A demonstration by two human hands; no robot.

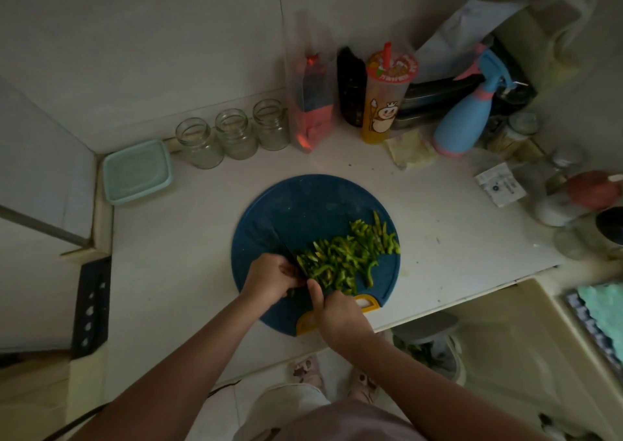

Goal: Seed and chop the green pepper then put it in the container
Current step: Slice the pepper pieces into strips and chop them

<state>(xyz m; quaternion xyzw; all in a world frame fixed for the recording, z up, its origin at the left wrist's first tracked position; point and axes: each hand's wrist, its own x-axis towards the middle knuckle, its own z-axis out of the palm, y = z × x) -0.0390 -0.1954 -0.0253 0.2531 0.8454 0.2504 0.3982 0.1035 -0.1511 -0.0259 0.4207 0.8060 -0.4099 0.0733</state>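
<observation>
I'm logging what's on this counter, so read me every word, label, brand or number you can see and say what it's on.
No text here can be read for certain.
Drink cup: printed characters on the red band round its lid, too blurred to read; a cartoon figure on its side, no legible words.
White packet at the counter's right: small dark print, too small to read.

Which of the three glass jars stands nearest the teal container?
The leftmost jar, right beside the teal container; the other two stand farther right.

Green pepper strips, dark-blue board, mint container
</observation>
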